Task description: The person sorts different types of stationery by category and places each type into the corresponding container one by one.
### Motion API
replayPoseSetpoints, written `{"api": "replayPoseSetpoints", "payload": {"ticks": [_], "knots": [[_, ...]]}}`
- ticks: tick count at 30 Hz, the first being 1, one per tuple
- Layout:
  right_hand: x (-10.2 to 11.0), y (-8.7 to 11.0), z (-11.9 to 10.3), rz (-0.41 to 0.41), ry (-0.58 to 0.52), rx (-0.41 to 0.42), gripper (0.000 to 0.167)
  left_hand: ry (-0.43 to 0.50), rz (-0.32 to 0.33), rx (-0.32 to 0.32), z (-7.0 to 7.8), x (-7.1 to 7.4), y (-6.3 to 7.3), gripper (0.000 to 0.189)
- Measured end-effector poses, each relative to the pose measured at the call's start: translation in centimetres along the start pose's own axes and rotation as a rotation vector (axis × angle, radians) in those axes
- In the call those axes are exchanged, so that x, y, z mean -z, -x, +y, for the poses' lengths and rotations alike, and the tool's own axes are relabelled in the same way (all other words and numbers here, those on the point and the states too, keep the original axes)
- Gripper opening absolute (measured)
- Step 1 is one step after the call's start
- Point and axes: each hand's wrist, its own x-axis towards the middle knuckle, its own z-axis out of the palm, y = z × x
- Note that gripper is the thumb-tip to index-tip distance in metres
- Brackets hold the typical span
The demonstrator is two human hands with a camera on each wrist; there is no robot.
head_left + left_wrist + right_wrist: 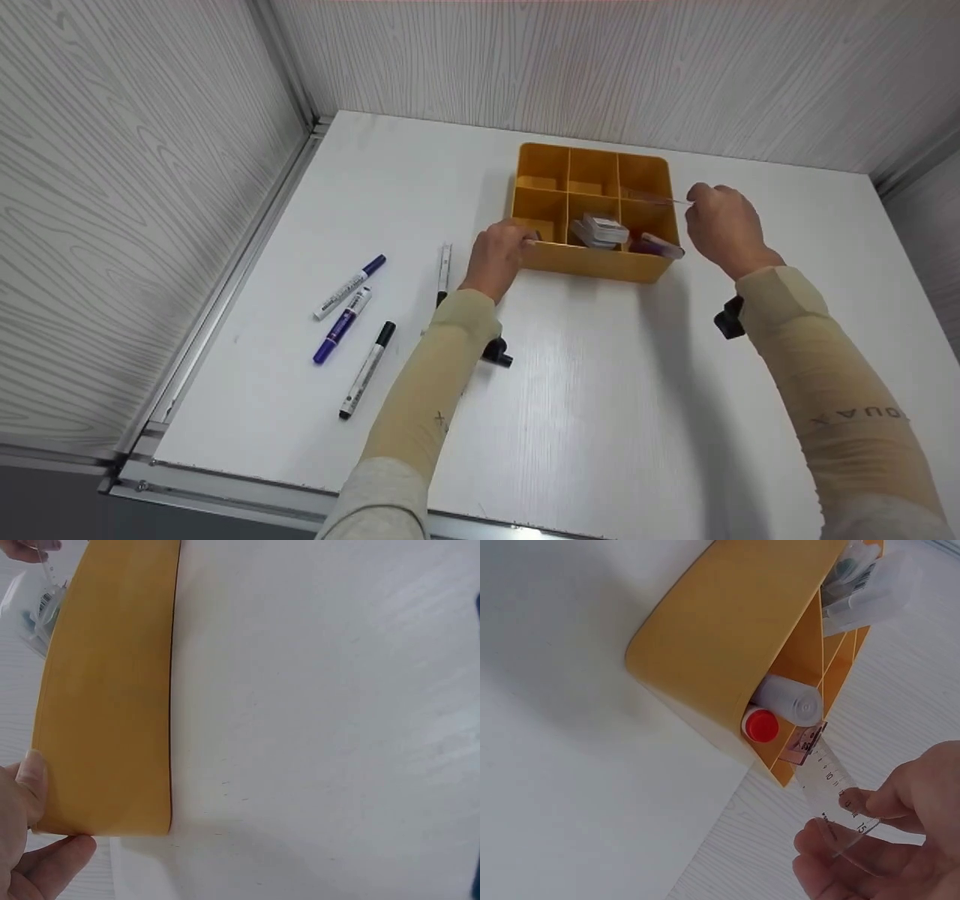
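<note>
A person's right hand [727, 229] pinches one end of a clear ruler [830, 778] between thumb and fingers, just beyond the right side of a yellow box [585, 262] with six compartments. From this hand the ruler's long axis runs left, over the box's right-hand column. Its far end is hard to make out through the clear plastic, so I cannot tell whether it lies over the near right compartment or the far right one. The left hand [495, 259] is well apart from the ruler, at the box's near left corner, its thumb and a finger gripping the wall. Clear cases [604, 229] stick up from the near middle compartment; a red-ended pen [762, 725] sits in the near right one. The box stands on a white table [570, 390].
</note>
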Motion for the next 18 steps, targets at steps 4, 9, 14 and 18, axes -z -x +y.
{"api": "replayPoseSetpoints", "payload": {"ticks": [4,9,14,18], "knots": [[-0.4,-0.3,0.0,0.031,-0.086,-0.009,0.02,-0.002,-0.002,0.007,0.1,0.0,0.0,0.019],[-1.0,-0.4,0.1,0.024,-0.158,-0.019,0.016,0.014,-0.008,0.018,0.0,-0.1,0.2,0.019],[-1.4,-0.1,0.4,-0.013,-0.171,-0.032,0.02,0.008,0.004,0.0,0.0,-0.3,0.3,0.018],[-1.4,0.5,0.8,-0.027,-0.178,-0.052,0.022,0.016,0.017,-0.019,0.1,-0.4,0.2,0.018]]}}
